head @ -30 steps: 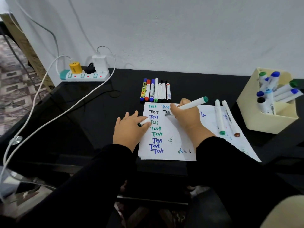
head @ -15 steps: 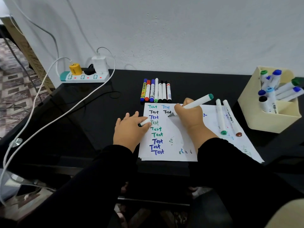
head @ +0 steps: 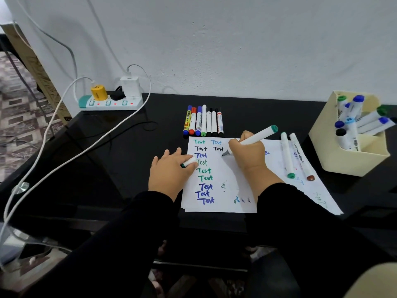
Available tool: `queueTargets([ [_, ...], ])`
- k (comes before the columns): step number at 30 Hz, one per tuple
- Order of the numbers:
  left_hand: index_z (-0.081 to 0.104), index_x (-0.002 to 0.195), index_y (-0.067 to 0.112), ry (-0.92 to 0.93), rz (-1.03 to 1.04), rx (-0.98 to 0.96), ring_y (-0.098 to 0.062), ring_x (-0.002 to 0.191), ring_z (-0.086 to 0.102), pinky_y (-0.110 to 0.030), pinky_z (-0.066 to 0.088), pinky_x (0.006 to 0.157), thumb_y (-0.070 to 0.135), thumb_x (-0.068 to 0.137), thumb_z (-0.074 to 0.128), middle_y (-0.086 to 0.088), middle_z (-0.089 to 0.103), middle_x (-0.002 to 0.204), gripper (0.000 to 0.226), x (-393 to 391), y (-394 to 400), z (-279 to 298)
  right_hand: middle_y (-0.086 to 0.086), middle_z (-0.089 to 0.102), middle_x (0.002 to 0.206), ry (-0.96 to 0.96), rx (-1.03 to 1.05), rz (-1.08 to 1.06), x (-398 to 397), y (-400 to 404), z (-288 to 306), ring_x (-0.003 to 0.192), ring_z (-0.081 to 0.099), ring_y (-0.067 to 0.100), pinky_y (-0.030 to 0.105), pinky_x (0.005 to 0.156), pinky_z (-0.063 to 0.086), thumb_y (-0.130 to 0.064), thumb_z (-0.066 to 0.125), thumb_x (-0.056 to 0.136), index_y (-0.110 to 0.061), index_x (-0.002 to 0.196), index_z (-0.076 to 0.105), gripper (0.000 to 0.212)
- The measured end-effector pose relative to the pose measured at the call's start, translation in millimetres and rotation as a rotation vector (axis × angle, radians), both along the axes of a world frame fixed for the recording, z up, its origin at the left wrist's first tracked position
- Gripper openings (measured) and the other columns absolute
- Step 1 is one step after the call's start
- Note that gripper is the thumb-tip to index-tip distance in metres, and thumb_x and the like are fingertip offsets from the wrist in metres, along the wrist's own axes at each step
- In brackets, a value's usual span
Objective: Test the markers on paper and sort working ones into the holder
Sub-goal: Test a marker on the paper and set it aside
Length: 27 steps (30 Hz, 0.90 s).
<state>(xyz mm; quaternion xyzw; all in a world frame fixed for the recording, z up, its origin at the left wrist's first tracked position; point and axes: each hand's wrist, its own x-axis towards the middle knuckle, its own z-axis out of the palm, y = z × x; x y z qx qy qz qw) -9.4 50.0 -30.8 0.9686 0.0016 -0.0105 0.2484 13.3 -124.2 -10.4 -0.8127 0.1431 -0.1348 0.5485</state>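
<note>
Dim, soft light; wide-angle edge distortion; slight blur.

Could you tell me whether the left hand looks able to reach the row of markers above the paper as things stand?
Probably yes: bare table lies between the left hand and the row of markers, but the hand holds a cap.

On a black table [head: 133, 151] against a white wall, the right hand [head: 249, 155] grips a white marker [head: 255, 137] with a green end cap, its dark tip on the paper [head: 223, 175] just right of two columns of the word "Test". The left hand [head: 169, 171] rests on the paper's left edge and holds the marker's cap [head: 189, 162]. Seven markers [head: 204, 121] lie in a row beyond the paper, two more [head: 297, 155] lie on its right part, and a cream holder [head: 348, 147] at far right holds several capped markers.
</note>
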Motion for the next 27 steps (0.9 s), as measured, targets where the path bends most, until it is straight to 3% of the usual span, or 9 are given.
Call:
queueTargets([
  [16, 0.048, 0.131, 0.041, 0.017, 0.001, 0.041, -0.020, 0.144, 0.013, -0.043, 0.002, 0.116, 0.051, 0.093, 0.043, 0.007, 0.026, 0.153, 0.040, 2.1, -0.1, -0.4, -0.001, 0.027, 0.059, -0.018, 0.038, -0.026, 2.4, -1.9, -4.1, 0.054, 0.025, 0.011, 0.022, 0.052, 0.025, -0.004, 0.048, 0.084, -0.017, 0.061, 0.025, 0.034],
  [23, 0.051, 0.129, 0.039, 0.008, -0.018, 0.004, -0.021, 0.144, 0.012, -0.043, 0.001, 0.116, 0.049, 0.093, 0.045, 0.005, 0.027, 0.153, 0.038, -0.1, 1.2, 0.9, 0.003, 0.036, 0.059, 0.067, 0.231, -0.023, 5.6, -11.2, 5.2, 0.054, 0.033, 0.014, 0.023, 0.052, 0.030, -0.009, 0.054, 0.082, -0.018, 0.059, 0.032, 0.033],
  [27, 0.054, 0.128, 0.036, -0.017, -0.016, -0.094, -0.017, 0.144, 0.014, -0.046, -0.001, 0.115, 0.044, 0.093, 0.048, 0.006, 0.031, 0.151, 0.036, -4.5, 1.3, 5.5, 0.005, 0.042, 0.059, 0.165, 0.336, 0.048, 6.2, -15.9, 19.2, 0.049, 0.035, 0.013, 0.021, 0.043, 0.030, -0.014, 0.059, 0.087, -0.017, 0.060, 0.036, 0.036],
])
